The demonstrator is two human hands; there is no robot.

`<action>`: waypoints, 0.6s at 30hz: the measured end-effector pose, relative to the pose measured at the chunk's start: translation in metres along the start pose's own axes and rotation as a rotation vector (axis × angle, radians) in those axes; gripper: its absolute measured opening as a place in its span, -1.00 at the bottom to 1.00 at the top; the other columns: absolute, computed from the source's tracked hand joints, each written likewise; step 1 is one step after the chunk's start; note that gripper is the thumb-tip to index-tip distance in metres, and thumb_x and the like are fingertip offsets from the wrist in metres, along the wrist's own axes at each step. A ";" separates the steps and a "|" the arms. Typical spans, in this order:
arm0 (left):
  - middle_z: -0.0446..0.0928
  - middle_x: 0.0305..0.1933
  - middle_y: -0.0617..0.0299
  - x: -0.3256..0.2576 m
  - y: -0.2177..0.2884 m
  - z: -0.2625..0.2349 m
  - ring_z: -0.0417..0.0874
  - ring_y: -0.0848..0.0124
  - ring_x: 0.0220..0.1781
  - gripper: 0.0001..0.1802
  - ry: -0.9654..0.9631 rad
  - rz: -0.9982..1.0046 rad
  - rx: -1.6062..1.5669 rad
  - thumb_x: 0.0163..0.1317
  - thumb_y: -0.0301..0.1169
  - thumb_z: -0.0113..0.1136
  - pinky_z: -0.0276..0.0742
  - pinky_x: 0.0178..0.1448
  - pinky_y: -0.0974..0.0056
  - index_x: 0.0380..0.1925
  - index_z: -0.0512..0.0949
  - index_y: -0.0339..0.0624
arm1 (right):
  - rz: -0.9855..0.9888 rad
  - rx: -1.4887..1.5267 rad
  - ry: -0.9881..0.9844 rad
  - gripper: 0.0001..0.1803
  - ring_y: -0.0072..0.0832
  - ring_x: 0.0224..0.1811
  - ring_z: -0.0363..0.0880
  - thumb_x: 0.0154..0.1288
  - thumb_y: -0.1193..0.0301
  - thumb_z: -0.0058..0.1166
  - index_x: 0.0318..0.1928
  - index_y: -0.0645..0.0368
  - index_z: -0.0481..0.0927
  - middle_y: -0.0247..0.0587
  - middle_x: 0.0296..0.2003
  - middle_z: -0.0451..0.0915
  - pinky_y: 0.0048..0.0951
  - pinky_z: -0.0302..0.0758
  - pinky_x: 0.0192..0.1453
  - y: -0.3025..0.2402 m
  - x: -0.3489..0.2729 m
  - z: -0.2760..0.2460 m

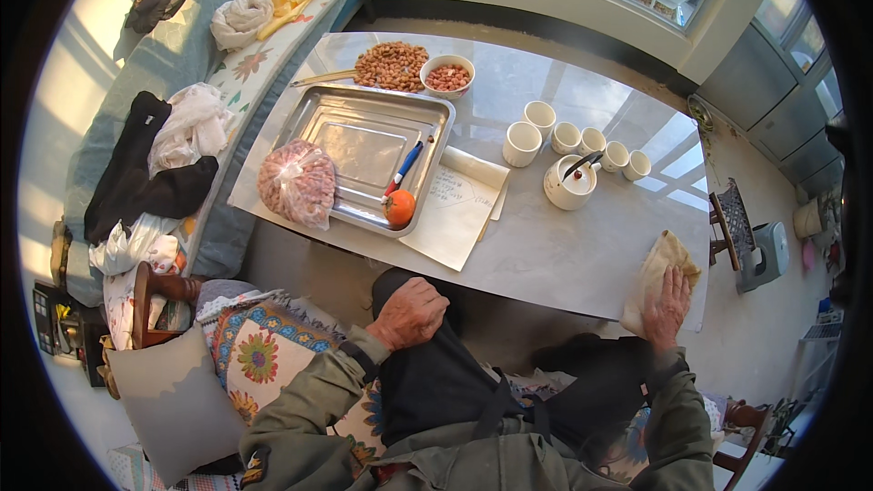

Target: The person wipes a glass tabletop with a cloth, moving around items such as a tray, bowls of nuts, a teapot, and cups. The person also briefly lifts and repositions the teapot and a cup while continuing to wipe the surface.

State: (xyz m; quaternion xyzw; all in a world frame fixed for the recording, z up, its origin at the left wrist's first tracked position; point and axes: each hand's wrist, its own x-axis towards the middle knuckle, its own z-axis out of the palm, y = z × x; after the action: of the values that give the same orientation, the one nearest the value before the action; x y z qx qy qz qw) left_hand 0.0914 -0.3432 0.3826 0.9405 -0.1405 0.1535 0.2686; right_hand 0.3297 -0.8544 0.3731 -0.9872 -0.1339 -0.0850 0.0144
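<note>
On my left knee rests my left hand (411,314), its fingers curled in and nothing showing in them. At the table's right end, my right hand (667,307) lies with outstretched fingers on a beige cloth (657,277), pressing it to the grey tabletop (546,255). Up and left of that hand stands a white lidded teapot (570,185) with a dark handle. Several white cups stand beyond the pot, among them a larger cup (522,144) and a small cup (637,165).
A steel tray (364,102) holds a blue-red pen (403,169) and an orange-red fruit (398,208). A bag of peanuts (298,184) overlaps its corner. Written paper (455,209) lies beside it. Behind are heaped peanuts (391,65) and a bowl (448,62) of them. A patterned sofa is left.
</note>
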 end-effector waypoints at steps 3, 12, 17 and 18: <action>0.66 -0.29 0.12 0.000 0.001 0.000 0.69 0.15 -0.14 -0.85 -0.021 -0.011 0.003 0.16 -0.55 0.42 0.59 0.12 0.11 -0.24 0.72 -0.26 | 0.012 -0.013 -0.019 -0.16 0.17 0.70 0.10 0.54 -0.02 0.12 0.66 0.13 0.30 0.01 0.65 0.27 0.25 -0.02 0.71 -0.017 0.000 0.000; 0.63 -0.33 0.13 0.000 0.001 0.001 0.67 0.15 -0.17 -0.87 -0.015 0.003 0.020 0.18 -0.54 0.42 0.57 0.08 0.11 -0.25 0.71 -0.25 | -0.158 0.059 -0.014 -0.12 0.19 0.72 0.08 0.49 -0.05 0.14 0.62 0.23 0.35 0.05 0.65 0.27 0.28 -0.09 0.73 -0.084 0.000 -0.010; 0.63 -0.33 0.13 0.000 0.002 0.001 0.67 0.15 -0.17 -0.88 -0.020 -0.002 0.026 0.19 -0.54 0.41 0.57 0.08 0.11 -0.26 0.71 -0.26 | -0.214 0.110 -0.039 -0.11 0.18 0.71 0.08 0.45 -0.08 0.15 0.60 0.19 0.37 0.05 0.64 0.27 0.35 -0.10 0.72 -0.119 0.001 -0.014; 0.63 -0.34 0.14 0.000 0.002 0.002 0.67 0.16 -0.18 -0.88 -0.015 0.002 0.031 0.18 -0.53 0.39 0.56 0.08 0.12 -0.27 0.71 -0.24 | -0.228 0.113 -0.043 -0.12 0.18 0.71 0.09 0.45 -0.08 0.16 0.60 0.19 0.38 0.05 0.64 0.28 0.37 -0.10 0.72 -0.125 0.001 -0.014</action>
State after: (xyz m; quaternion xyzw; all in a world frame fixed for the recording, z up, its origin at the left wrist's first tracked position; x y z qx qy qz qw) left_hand 0.0912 -0.3459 0.3822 0.9455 -0.1409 0.1490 0.2530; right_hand 0.2954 -0.7345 0.3880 -0.9649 -0.2500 -0.0574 0.0573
